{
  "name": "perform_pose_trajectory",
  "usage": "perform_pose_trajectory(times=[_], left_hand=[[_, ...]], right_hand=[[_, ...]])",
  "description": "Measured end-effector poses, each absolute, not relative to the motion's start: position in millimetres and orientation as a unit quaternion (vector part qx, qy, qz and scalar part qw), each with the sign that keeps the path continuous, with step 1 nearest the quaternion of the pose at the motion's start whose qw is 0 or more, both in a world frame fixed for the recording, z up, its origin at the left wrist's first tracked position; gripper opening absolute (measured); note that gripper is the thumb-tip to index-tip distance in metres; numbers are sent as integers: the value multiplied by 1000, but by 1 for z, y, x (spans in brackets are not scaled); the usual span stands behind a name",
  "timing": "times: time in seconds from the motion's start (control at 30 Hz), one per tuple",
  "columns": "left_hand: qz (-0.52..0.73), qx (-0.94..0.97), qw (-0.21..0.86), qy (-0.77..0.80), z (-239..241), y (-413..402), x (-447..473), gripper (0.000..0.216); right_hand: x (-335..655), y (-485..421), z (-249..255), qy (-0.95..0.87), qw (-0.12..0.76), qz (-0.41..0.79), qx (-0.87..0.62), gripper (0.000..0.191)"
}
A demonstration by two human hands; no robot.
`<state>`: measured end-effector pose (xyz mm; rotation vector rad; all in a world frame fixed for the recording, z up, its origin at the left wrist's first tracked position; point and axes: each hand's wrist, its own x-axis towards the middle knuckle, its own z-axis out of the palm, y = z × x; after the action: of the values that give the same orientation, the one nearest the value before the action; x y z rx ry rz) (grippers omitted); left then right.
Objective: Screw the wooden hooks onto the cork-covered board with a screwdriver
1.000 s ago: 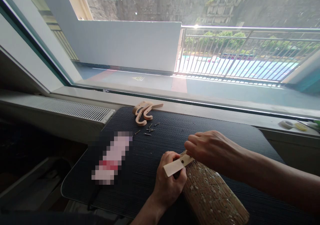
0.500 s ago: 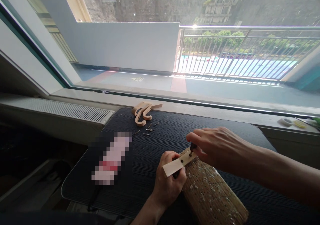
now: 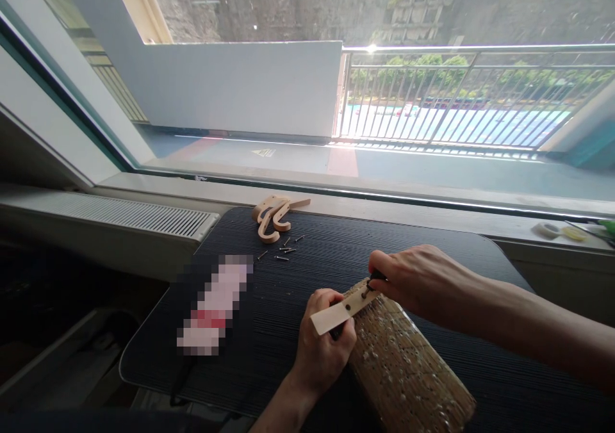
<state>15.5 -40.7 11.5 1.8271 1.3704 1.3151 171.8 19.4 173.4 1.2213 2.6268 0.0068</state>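
Note:
My left hand (image 3: 323,340) is closed around a pale wooden strip (image 3: 331,318), with fingers on its far edge and thumb on its near edge. A small dark object partly shows beneath the strip by the thumb; its kind is hidden. Two dark round spots, screws or holes, mark the strip. Its right end lies over the far end of a scarred, pitted wooden block (image 3: 408,362). My right hand (image 3: 408,273) grips a short dark-handled screwdriver (image 3: 378,275). The tool leans, its metal tip at the spot farther right on the strip.
Several loose screws (image 3: 283,250) lie on the black table (image 3: 269,330) near pale wooden hook pieces (image 3: 275,218). A blurred-out pinkish object (image 3: 216,305) is at the left. Behind stands the window sill (image 3: 384,218), with tape rolls (image 3: 548,230) at right.
My right hand and the screwdriver have tilted over to the right, and more of the metal tip shows. My left hand still holds the strip in nearly the same place.

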Motion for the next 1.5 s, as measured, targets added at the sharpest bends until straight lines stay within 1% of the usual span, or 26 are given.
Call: perform_pose_trajectory(times=[0.17, 0.27, 0.3, 0.37, 0.43, 0.57, 0.67, 0.73, 0.83, 0.9, 0.97, 1.03, 1.1, 1.13, 1.27, 1.37, 1.43, 1.5], left_hand=[[487, 670, 245, 504, 11, -43, 16, 20], [488, 670, 245, 503, 10, -43, 16, 19], [487, 670, 247, 503, 10, -43, 16, 19], [482, 672, 252, 502, 11, -42, 16, 19], [480, 673, 255, 502, 12, -41, 16, 19], [483, 668, 252, 507, 13, -40, 17, 18], [485, 668, 250, 506, 12, -41, 17, 19], [486, 668, 255, 503, 12, -42, 16, 19], [486, 656, 284, 502, 12, -40, 15, 19], [492, 622, 331, 511, 14, -37, 13, 30], [502, 575, 386, 519, 15, -35, 10, 51], [518, 540, 409, 522, 16, -34, 8, 70], [542, 529, 383, 529, 16, -35, 6, 79], [553, 531, 357, 534, 15, -36, 5, 80], [566, 604, 192, 528, 12, -39, 1, 65], [548, 657, 92, 510, 8, -38, -2, 53], [543, 668, 81, 502, 4, -37, -3, 50], [545, 670, 92, 497, 1, -37, -4, 51]], right_hand=[[167, 18, 180, 895, 114, 34, 430, 15], [169, 18, 185, 917, 104, 33, 384, 3], [170, 18, 186, 930, 100, 31, 354, 4], [173, 18, 185, 949, 92, 29, 300, 12], [175, 18, 185, 955, 89, 24, 280, 13], [170, 18, 186, 948, 108, -6, 300, 11], [165, 19, 186, 923, 138, -28, 357, 8], [164, 20, 185, 906, 137, -26, 400, 11], [166, 24, 181, 893, 111, -15, 435, 19], [168, 25, 181, 887, 105, -10, 450, 21], [168, 24, 183, 883, 104, -1, 457, 20], [168, 21, 185, 891, 100, 12, 442, 15], [168, 17, 187, 909, 105, 18, 403, 12], [168, 15, 187, 918, 112, 18, 381, 13], [166, 13, 185, 935, 139, 16, 327, 13], [164, 18, 182, 928, 141, 3, 346, 12], [162, 21, 179, 913, 141, -3, 384, 16], [161, 24, 177, 893, 140, 4, 427, 21]])
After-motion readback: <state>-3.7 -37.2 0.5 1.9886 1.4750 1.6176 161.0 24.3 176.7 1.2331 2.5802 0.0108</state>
